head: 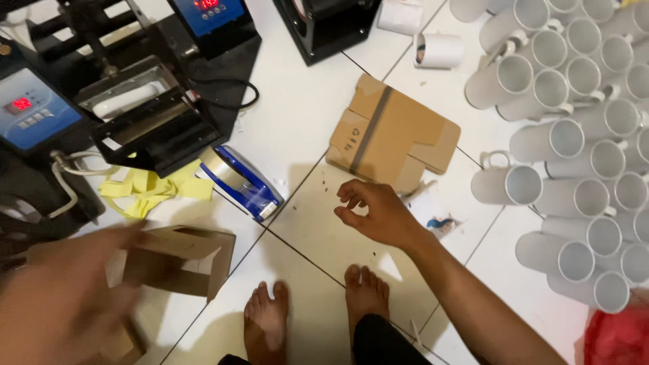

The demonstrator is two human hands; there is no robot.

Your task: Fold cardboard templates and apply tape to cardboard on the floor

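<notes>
My left hand (61, 297) is blurred at the lower left and holds an open brown cardboard box (179, 260) by its near side. My right hand (372, 209) hovers over the white tile floor with its fingers loosely curled and apart, holding nothing. It is just below a stack of flattened cardboard boxes (389, 132) and to the right of a blue tape dispenser (243, 182). My two bare feet (318, 304) rest on the floor between the hands.
Several white mugs (574, 135) lie stacked on their sides at the right. Black mug heat presses (135, 108) with blue control panels stand at the upper left, with yellow tape scraps (152, 189) beneath. Two more white mugs (439, 49) lie at the top. A red bag (618, 334) shows at the lower right.
</notes>
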